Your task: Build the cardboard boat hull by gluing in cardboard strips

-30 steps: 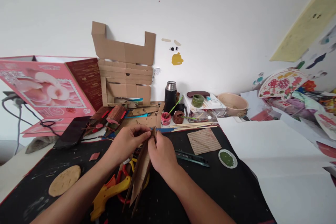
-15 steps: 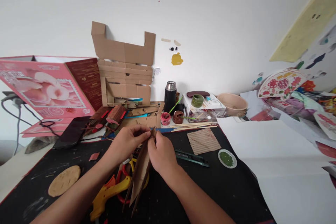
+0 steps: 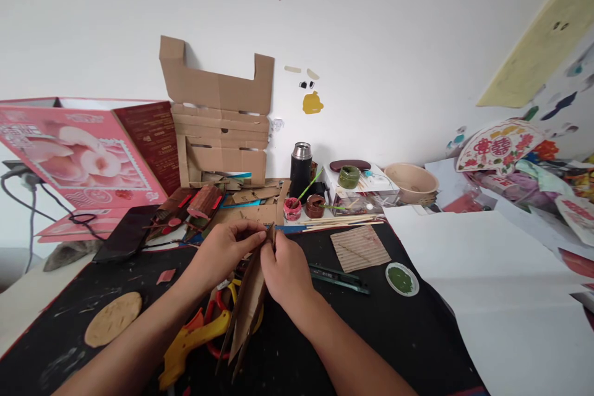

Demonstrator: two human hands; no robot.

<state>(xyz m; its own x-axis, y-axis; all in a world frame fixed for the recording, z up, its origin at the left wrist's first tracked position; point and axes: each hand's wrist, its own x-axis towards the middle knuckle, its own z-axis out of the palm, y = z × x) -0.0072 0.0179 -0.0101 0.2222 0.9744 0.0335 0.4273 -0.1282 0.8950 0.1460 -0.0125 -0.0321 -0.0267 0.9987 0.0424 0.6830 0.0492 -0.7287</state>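
Note:
Both hands meet over the dark mat around a long, narrow folded piece of cardboard (image 3: 249, 315). My left hand (image 3: 229, 250) pinches its far tip from the left, thumb and forefinger closed. My right hand (image 3: 288, 272) grips the same end from the right, fingers curled. The cardboard's folds spread apart toward me, and its near end hangs over the mat. Beneath it and to the left lie a yellow glue gun (image 3: 192, 340) with an orange trigger and scissors with red and yellow handles, partly hidden. A green utility knife (image 3: 341, 278) rests right of my right hand.
Corrugated cardboard (image 3: 361, 249) and a lid of green paint (image 3: 401, 279) lie at right. A round cardboard disc (image 3: 114, 319) is at left. Paint jars (image 3: 315, 206), a black flask (image 3: 301, 170) and brown painted cardboard rolls (image 3: 205, 201) stand behind. White paper (image 3: 501, 284) covers the right side.

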